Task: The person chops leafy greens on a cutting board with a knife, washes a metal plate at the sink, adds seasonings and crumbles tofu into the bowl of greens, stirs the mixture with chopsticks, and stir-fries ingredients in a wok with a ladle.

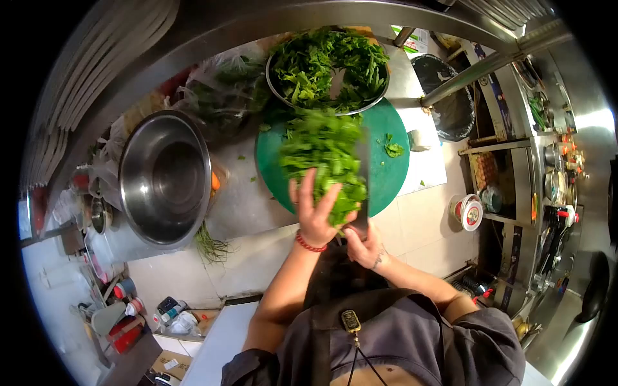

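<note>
A heap of cut leafy greens (325,151) is over the round green cutting board (391,174), its upper part blurred. My left hand (315,211), with a red beaded bracelet at the wrist, presses on the near side of the heap with its fingers spread. In my right hand (364,246) is the handle end of a wide-bladed knife (364,170), whose blade stands along the right side of the greens. Just beyond the board, a round metal tray (385,87) holds more greens around a gap in the middle. Small leaf scraps (393,147) lie on the board's right part.
Left of the board stands a large steel bowl (166,177), with plastic bags of greens (225,87) behind it. Thin green stalks (210,244) hang at the counter's near edge. A lined bin (450,96) and a white tub (468,212) are at the right. A metal shelf bar crosses overhead.
</note>
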`<act>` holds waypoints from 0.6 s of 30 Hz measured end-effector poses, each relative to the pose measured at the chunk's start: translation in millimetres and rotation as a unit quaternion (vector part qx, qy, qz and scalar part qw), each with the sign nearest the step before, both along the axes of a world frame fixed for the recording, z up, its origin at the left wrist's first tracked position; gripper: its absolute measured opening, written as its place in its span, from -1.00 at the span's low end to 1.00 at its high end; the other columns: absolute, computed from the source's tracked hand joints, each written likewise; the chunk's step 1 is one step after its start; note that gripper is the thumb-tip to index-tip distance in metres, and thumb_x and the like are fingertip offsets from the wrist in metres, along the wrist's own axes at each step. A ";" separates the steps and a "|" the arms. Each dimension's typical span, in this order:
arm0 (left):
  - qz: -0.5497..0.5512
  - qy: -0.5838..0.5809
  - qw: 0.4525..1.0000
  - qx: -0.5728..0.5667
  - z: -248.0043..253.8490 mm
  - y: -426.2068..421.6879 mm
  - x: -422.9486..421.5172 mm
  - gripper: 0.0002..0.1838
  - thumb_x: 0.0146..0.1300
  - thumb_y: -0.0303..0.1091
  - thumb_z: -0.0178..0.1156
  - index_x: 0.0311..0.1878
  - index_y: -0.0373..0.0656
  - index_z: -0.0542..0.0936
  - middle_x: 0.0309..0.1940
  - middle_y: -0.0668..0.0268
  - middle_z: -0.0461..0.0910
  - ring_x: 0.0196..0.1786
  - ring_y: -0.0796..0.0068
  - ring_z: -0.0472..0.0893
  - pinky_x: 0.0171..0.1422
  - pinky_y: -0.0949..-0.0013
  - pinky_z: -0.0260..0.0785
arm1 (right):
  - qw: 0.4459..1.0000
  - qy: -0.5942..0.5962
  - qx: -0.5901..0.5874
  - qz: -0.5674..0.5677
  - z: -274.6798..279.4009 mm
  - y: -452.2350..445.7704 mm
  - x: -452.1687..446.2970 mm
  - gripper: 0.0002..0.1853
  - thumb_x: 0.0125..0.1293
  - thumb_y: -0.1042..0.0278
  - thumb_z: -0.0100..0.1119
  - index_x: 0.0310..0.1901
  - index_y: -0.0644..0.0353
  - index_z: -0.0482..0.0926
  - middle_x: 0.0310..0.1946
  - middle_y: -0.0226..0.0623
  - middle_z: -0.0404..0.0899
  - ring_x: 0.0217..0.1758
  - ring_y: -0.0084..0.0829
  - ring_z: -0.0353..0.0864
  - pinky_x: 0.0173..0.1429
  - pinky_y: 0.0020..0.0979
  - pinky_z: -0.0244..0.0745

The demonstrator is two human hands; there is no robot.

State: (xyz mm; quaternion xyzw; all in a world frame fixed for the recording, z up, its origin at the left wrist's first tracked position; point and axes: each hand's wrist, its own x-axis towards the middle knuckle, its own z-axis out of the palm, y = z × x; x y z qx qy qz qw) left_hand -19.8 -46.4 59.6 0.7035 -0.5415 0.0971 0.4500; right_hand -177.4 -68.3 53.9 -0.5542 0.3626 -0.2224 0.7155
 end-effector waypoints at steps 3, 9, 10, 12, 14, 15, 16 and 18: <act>0.081 -0.049 0.995 0.023 46.0 35.5 43.9 -0.31 -0.02 0.23 0.27 0.04 -0.12 0.53 0.24 -0.03 0.23 0.30 -0.03 0.23 0.34 -0.10 0.02 | 0.981 -0.039 -0.158 0.106 24.9 4.5 57.6 -0.58 0.31 0.45 0.03 0.16 0.36 0.22 -0.30 -0.21 0.60 -0.33 -0.49 0.58 -0.23 -0.44 0.48; 0.278 -0.045 0.958 0.049 77.3 90.8 179.5 -0.41 -0.07 -0.02 0.41 0.01 -0.14 0.53 0.14 -0.07 0.33 0.21 -0.07 0.32 0.26 0.03 0.18 | 0.952 -0.099 -0.194 0.216 64.1 24.9 184.9 -0.73 0.22 0.40 0.06 -0.11 0.26 0.26 -0.56 0.02 0.46 -0.55 -0.14 0.53 -0.49 -0.20 0.41; 0.316 -0.037 0.943 0.101 71.8 97.7 208.2 -0.38 -0.06 0.01 0.40 0.03 -0.16 0.53 0.12 -0.08 0.35 0.19 -0.05 0.35 0.25 0.09 0.20 | 0.956 -0.040 -0.095 0.276 85.1 16.5 190.7 -0.75 0.25 0.38 0.05 -0.13 0.27 0.27 -0.55 -0.06 0.46 -0.60 -0.27 0.50 -0.52 -0.26 0.39; 0.352 0.022 0.913 0.207 51.6 115.7 270.4 -0.32 -0.03 0.06 0.37 0.07 -0.21 0.51 0.11 -0.10 0.39 0.18 -0.01 0.38 0.25 0.18 0.22 | 0.947 0.000 -0.055 0.317 80.9 10.2 188.0 -0.76 0.30 0.35 0.02 -0.15 0.31 0.27 -0.54 -0.14 0.47 -0.71 -0.41 0.43 -0.61 -0.36 0.36; 0.301 0.188 0.872 0.337 52.8 122.3 303.3 -0.25 0.00 0.11 0.33 0.15 -0.24 0.46 0.19 -0.13 0.33 0.22 0.04 0.37 0.27 0.24 0.21 | 0.948 -0.038 -0.169 0.267 28.2 1.6 154.9 -0.74 0.31 0.33 0.02 -0.09 0.31 0.28 -0.58 -0.20 0.43 -0.74 -0.46 0.39 -0.63 -0.36 0.35; 0.230 0.224 0.863 0.389 47.8 132.4 319.2 -0.25 -0.02 0.09 0.34 0.20 -0.16 0.44 0.25 -0.11 0.27 0.26 0.07 0.34 0.30 0.22 0.18 | 0.956 0.022 -0.087 0.279 39.9 -13.8 122.8 -0.70 0.32 0.33 0.02 -0.01 0.31 0.28 -0.51 -0.18 0.46 -0.63 -0.41 0.44 -0.53 -0.35 0.40; 0.243 0.157 0.848 0.444 50.2 133.3 320.0 -0.24 -0.04 0.08 0.36 0.22 -0.10 0.43 0.27 -0.08 0.26 0.28 0.08 0.32 0.31 0.21 0.18 | 0.956 0.087 -0.002 0.281 52.3 -29.3 90.7 -0.65 0.32 0.33 0.02 0.06 0.31 0.29 -0.43 -0.16 0.48 -0.52 -0.37 0.49 -0.43 -0.34 0.45; 0.271 0.034 0.812 0.515 68.4 131.2 315.1 -0.33 0.00 -0.02 0.35 0.22 0.02 0.44 0.30 -0.01 0.22 0.28 0.13 0.31 0.31 0.15 0.18 | 0.962 0.145 0.039 0.227 43.5 -49.3 19.1 -0.58 0.33 0.34 0.02 0.17 0.27 0.26 -0.41 -0.25 0.51 -0.59 -0.51 0.48 -0.56 -0.45 0.42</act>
